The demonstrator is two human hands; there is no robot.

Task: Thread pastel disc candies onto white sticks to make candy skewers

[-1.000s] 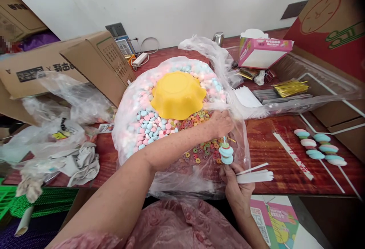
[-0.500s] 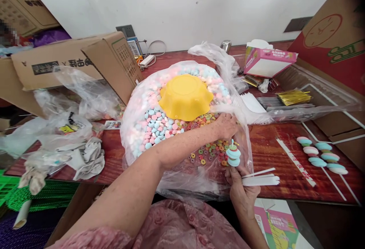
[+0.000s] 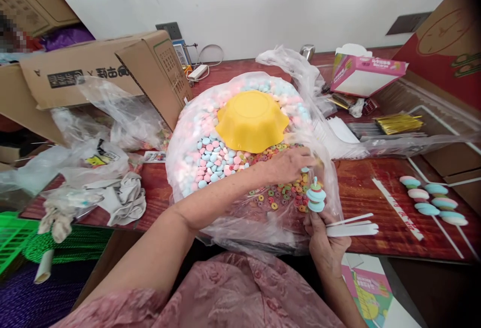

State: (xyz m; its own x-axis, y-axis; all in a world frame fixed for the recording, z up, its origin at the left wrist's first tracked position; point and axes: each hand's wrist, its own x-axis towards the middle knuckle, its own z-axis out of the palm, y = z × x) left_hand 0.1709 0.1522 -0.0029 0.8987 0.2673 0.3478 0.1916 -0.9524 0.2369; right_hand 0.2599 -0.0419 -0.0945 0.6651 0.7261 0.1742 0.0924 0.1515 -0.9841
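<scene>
My right hand (image 3: 326,238) is closed around a bundle of white sticks (image 3: 353,228) and a candy skewer (image 3: 315,200) that stands upright. Pale blue marshmallows and gummy rings are threaded on that skewer, with its tip poking out on top. Just above the tip, my left hand (image 3: 291,164) pinches a small blue marshmallow (image 3: 305,170), partly hidden by the fingers. Beneath my left arm lie loose gummy rings (image 3: 274,198) in several colours. Pink, blue and white marshmallows (image 3: 214,160) fill the large clear plastic bag (image 3: 240,233), with an upturned yellow bowl (image 3: 251,122) on top of them.
Finished candy skewers (image 3: 428,200) lie at the table's right beside a printed paper strip (image 3: 398,210). Behind them is a clear tray (image 3: 379,145) with gold ties (image 3: 398,123). Cardboard boxes (image 3: 97,72), plastic bags and a grey cloth (image 3: 128,200) crowd the left.
My left hand has drawn back slightly from the bag's right side and now shows a blue marshmallow at its fingertips above the skewer. The camera view has shifted a little.
</scene>
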